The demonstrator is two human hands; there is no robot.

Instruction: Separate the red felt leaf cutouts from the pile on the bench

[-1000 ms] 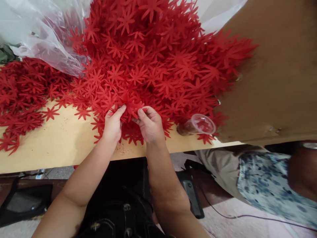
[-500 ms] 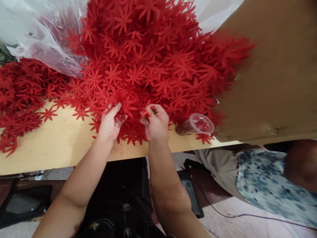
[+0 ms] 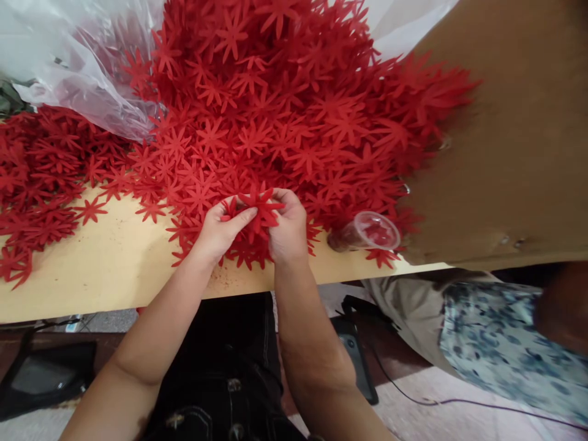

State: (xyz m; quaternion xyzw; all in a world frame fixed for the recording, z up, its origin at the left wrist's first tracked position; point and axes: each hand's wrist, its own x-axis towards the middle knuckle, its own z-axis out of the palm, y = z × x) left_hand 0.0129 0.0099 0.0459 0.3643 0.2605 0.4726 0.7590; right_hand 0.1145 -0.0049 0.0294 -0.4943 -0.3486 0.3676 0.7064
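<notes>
Through the head camera I'm watching both hands, and I'm placing everything by the clear plastic cup (image 3: 362, 233). The red star-shaped flower (image 3: 261, 211) is sitting to the left of the cup, between the two hands and over the near side of the red pile (image 3: 298, 128).

The left hand (image 3: 221, 231), farther from the cup, is pinching red petals between thumb and fingers. The right hand (image 3: 290, 229), nearer the cup, is curling its fingers behind the flower; petals are hiding its thumb, so I can't tell whether it is really gripping.

I'm judging slippage to be the main risk: if that hidden grip is weak, the flower could be dropping onto the pile left of the cup, where matching red shapes would be swallowing it. The petals are looking thin, so a left thumb pressing too hard could be creasing or tearing them.

I'm also minding the cup itself. It is sitting close to the table's (image 3: 114, 263) near edge, with brown cardboard (image 3: 500, 141) just to its right, and it is holding red pieces. A right elbow or wrist swinging outward could be tipping it and scattering them.
</notes>
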